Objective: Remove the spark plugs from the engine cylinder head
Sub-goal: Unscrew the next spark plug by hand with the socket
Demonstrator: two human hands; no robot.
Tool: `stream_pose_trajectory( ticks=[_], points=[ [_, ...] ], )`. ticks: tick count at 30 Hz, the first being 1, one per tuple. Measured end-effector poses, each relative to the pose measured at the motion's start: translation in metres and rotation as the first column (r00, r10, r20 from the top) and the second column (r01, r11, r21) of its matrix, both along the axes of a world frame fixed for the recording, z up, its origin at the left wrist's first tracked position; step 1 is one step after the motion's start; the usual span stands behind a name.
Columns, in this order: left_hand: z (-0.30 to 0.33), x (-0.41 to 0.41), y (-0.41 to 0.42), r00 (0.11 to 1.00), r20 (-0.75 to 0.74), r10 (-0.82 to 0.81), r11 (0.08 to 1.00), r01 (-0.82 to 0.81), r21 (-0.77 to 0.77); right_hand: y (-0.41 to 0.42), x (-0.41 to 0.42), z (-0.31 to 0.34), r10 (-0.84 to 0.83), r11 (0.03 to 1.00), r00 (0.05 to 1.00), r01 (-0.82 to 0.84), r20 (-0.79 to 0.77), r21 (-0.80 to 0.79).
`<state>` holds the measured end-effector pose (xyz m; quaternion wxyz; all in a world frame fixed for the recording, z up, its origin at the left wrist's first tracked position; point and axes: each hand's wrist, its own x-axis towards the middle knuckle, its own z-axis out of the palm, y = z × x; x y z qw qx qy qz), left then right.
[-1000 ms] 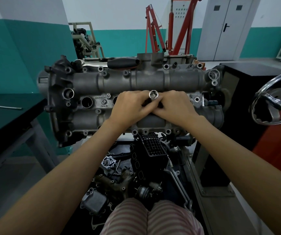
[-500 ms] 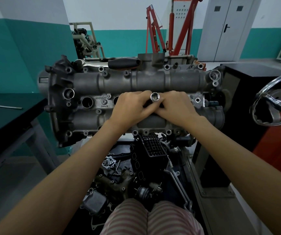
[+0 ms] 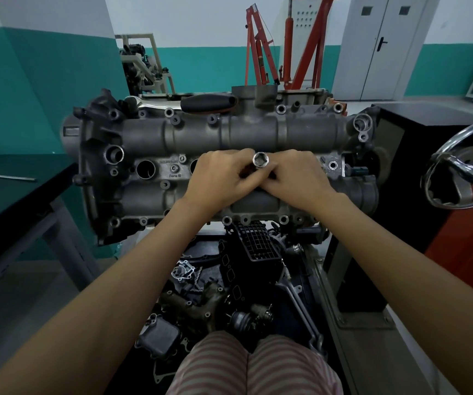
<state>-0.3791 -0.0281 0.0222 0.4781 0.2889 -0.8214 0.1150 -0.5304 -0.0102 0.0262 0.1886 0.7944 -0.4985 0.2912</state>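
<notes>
Left hand (image 3: pixel 218 178) and right hand (image 3: pixel 298 178) meet over the middle of the cylinder head (image 3: pixel 229 163), fingers of both curled round a chrome spark plug socket (image 3: pixel 261 160) that stands in a plug well with its hex opening facing the camera. Both hands grasp the socket's body; the fingertips under it are hidden.

Left to right: dark workbench (image 3: pixel 10 192) with a thin metal rod (image 3: pixel 4 177) lying on it; the head on its stand, an open plug well (image 3: pixel 145 169) at its left and another half hidden behind the left hand; black-handled tool (image 3: pixel 208 102) lying along the far edge of the head; chrome handwheel (image 3: pixel 463 169) at far right. Loose engine parts (image 3: pixel 215 295) piled on the floor in front of the knees.

Step, as I read it: turning the socket by hand to spin a loosened plug out of a middle well. Can't tell whether a plug sits inside the socket; no plug visible anywhere.

Next: keep the socket straight in the bore, unscrew until free, lift straight out without dropping the plug back in.
</notes>
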Motion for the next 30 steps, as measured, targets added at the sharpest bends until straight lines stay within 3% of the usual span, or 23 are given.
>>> stream_pose_trajectory(
  ticks=[30],
  points=[
    [-0.0007,-0.0005,0.0002,1.000,-0.010,-0.021,1.000,0.021,0.010,0.0017,0.0007,-0.0006,-0.001,1.000,1.000,0.001,-0.023,-0.013]
  ],
)
